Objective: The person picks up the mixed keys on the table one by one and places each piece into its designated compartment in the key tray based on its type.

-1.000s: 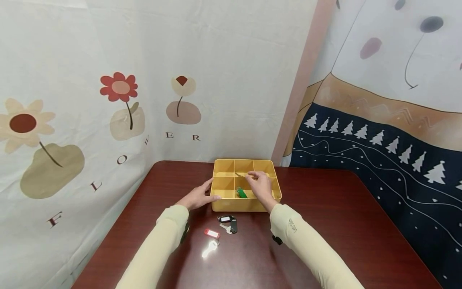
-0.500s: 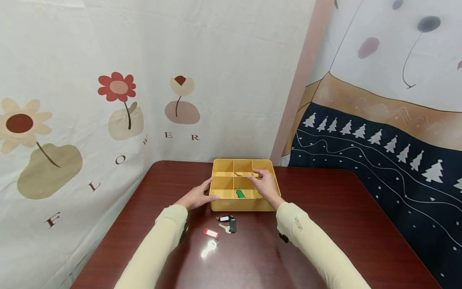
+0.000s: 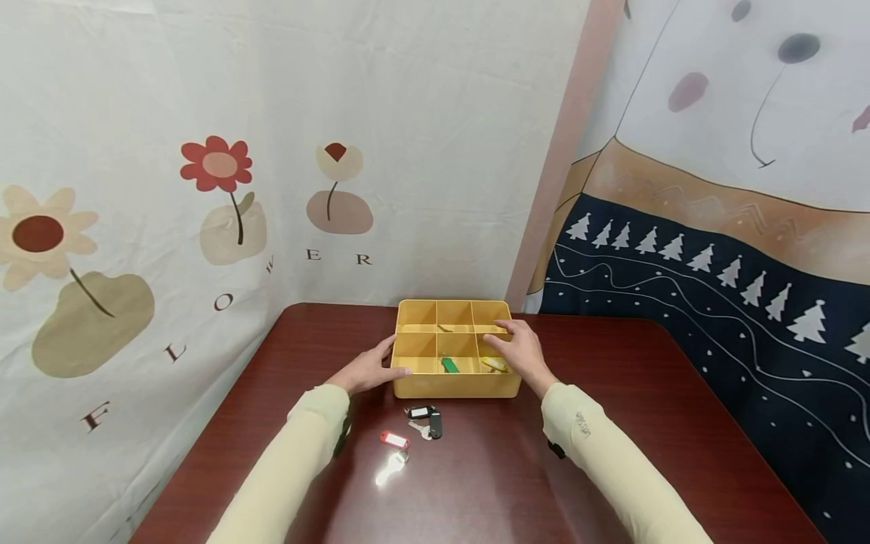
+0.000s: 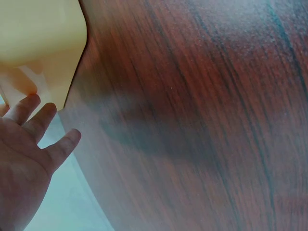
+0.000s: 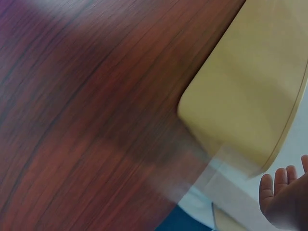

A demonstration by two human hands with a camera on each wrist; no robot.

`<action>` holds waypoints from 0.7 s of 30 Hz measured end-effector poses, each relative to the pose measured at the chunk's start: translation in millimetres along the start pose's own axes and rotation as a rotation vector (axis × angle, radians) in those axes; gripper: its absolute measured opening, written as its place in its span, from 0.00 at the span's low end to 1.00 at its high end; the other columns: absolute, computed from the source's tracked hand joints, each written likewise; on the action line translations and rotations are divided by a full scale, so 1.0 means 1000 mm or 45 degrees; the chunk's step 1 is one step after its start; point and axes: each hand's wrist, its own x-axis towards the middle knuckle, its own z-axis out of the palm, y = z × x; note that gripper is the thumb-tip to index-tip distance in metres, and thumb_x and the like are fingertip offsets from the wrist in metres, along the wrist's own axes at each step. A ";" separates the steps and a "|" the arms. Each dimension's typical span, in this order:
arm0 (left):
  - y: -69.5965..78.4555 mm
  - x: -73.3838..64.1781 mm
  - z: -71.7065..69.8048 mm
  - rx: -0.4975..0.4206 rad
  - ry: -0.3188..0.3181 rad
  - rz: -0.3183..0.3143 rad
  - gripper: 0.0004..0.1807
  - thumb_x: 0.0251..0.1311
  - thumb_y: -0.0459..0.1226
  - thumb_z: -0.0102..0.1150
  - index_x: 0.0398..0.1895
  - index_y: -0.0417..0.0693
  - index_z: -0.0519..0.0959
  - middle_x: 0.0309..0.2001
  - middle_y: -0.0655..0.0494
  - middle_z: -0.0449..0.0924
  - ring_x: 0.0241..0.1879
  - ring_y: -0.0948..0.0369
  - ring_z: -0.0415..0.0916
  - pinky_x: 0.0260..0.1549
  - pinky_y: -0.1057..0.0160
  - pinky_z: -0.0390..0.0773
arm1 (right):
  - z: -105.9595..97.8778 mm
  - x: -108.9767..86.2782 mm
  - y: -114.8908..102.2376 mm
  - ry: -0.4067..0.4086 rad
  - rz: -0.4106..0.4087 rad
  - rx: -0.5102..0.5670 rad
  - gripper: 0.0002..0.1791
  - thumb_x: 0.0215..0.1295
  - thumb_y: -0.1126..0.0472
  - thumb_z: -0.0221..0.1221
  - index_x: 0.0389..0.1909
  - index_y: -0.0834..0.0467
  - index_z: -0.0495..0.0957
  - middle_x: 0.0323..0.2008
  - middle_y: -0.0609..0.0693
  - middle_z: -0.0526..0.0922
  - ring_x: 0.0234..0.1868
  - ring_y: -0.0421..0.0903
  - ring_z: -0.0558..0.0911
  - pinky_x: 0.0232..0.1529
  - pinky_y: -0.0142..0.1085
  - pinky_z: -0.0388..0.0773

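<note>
1. Two hands sit at the yellow tray (image 3: 408, 387) on the dark red tabletop (image 3: 612, 423). The right hand (image 3: 519, 352), which was over the middle compartments a second ago, has drawn back to the tray's right side.
2. With that hand out of the way, a yellow tag (image 3: 495, 364) now shows in the near right compartment, beside the green tag (image 3: 449, 365) in the near middle one; I judge it was just dropped there.
3. Right fingers are loosely extended over the right rim and pinch nothing.
4. The left hand (image 3: 368, 369) has not moved: it rests on the tray's left wall, fingers straight and slightly spread, thumb at the near corner.
5. On the tabletop in front of the tray lie the black tags (image 3: 428, 418) with a key, and a red tag (image 3: 394, 440) near them.
6. The tray looks like smooth matte plastic with rounded corners and thin dividers; the tabletop is glossy wood-grain with a bright glare spot.
</note>
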 end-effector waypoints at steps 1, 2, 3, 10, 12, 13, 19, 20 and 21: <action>0.000 0.000 0.000 -0.004 -0.002 0.002 0.53 0.60 0.53 0.67 0.79 0.44 0.48 0.74 0.38 0.57 0.69 0.45 0.62 0.66 0.45 0.61 | -0.002 -0.001 0.003 0.003 -0.002 -0.009 0.29 0.63 0.51 0.67 0.60 0.62 0.78 0.59 0.61 0.76 0.61 0.58 0.73 0.62 0.51 0.68; 0.000 0.001 0.000 -0.012 -0.005 0.003 0.53 0.60 0.52 0.67 0.79 0.44 0.48 0.74 0.37 0.57 0.69 0.45 0.62 0.66 0.45 0.61 | -0.004 -0.002 0.005 0.003 -0.004 -0.018 0.29 0.63 0.51 0.67 0.61 0.63 0.78 0.60 0.61 0.76 0.62 0.58 0.73 0.62 0.52 0.68; 0.000 0.001 0.000 -0.019 -0.007 0.005 0.53 0.60 0.52 0.67 0.79 0.43 0.48 0.74 0.37 0.56 0.70 0.45 0.61 0.67 0.45 0.60 | -0.006 -0.002 0.008 0.002 -0.001 -0.019 0.30 0.63 0.51 0.67 0.61 0.63 0.77 0.60 0.61 0.75 0.62 0.58 0.72 0.63 0.52 0.67; -0.007 -0.003 -0.006 -0.051 0.009 -0.039 0.52 0.64 0.59 0.59 0.79 0.43 0.46 0.72 0.35 0.59 0.72 0.43 0.56 0.67 0.42 0.57 | -0.011 -0.009 0.020 -0.075 0.070 0.002 0.36 0.63 0.49 0.67 0.66 0.66 0.71 0.64 0.64 0.69 0.64 0.60 0.69 0.66 0.54 0.64; -0.009 -0.006 -0.010 -0.045 0.028 -0.074 0.51 0.65 0.62 0.55 0.79 0.43 0.48 0.72 0.35 0.60 0.72 0.42 0.56 0.68 0.42 0.56 | -0.010 -0.010 0.023 -0.107 0.100 0.025 0.39 0.63 0.49 0.67 0.68 0.67 0.68 0.66 0.64 0.66 0.65 0.60 0.67 0.66 0.54 0.63; -0.010 -0.007 -0.012 -0.041 0.039 -0.085 0.49 0.66 0.63 0.52 0.79 0.43 0.49 0.72 0.35 0.60 0.72 0.42 0.56 0.68 0.41 0.55 | -0.009 -0.011 0.024 -0.125 0.112 0.036 0.41 0.62 0.48 0.67 0.69 0.67 0.66 0.67 0.65 0.65 0.66 0.60 0.67 0.66 0.54 0.63; -0.020 -0.016 -0.020 0.009 0.082 -0.117 0.44 0.69 0.65 0.42 0.75 0.40 0.61 0.72 0.38 0.61 0.72 0.41 0.54 0.68 0.40 0.54 | -0.004 -0.016 0.033 -0.205 0.172 0.107 0.55 0.57 0.42 0.70 0.75 0.67 0.56 0.71 0.64 0.58 0.70 0.60 0.61 0.69 0.55 0.58; -0.022 -0.017 -0.021 0.014 0.083 -0.111 0.44 0.70 0.65 0.42 0.74 0.40 0.62 0.71 0.38 0.62 0.72 0.41 0.55 0.68 0.40 0.54 | -0.004 -0.017 0.034 -0.210 0.176 0.116 0.56 0.55 0.41 0.71 0.75 0.66 0.55 0.71 0.64 0.57 0.70 0.60 0.61 0.69 0.55 0.58; -0.023 -0.019 -0.022 0.016 0.083 -0.104 0.43 0.70 0.64 0.43 0.73 0.39 0.63 0.70 0.38 0.64 0.71 0.41 0.56 0.67 0.40 0.55 | -0.004 -0.018 0.035 -0.215 0.180 0.118 0.58 0.54 0.40 0.71 0.76 0.66 0.54 0.71 0.64 0.57 0.70 0.60 0.61 0.69 0.55 0.58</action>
